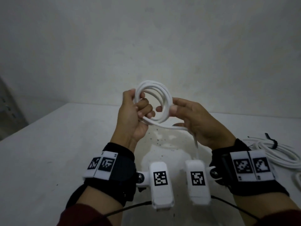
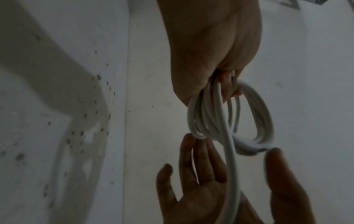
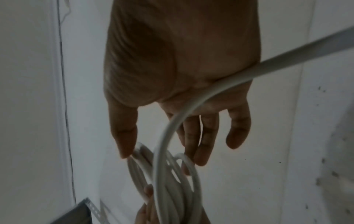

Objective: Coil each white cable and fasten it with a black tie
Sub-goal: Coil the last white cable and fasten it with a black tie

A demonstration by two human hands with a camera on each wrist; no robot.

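I hold a white cable coil [image 1: 166,93] of several loops upright above the white table [image 1: 48,152]. My left hand [image 1: 141,103] grips the coil's left side with curled fingers; its fist closes over the strands [image 2: 264,118] in the left wrist view. My right hand [image 1: 166,109] pinches the coil's right side, thumb on one face and nearly straight fingers on the other. The cable's loose tail [image 3: 287,60] runs across my right palm and drops toward the wrist. No black tie is on this coil.
On the table at the right lies another white cable bundle [image 1: 280,154] with a black tie [image 1: 272,141] on it. A further loop of white cable [image 1: 297,178] shows at the right edge. A wall stands behind the table and a grey metal rack [image 1: 8,108] at far left.
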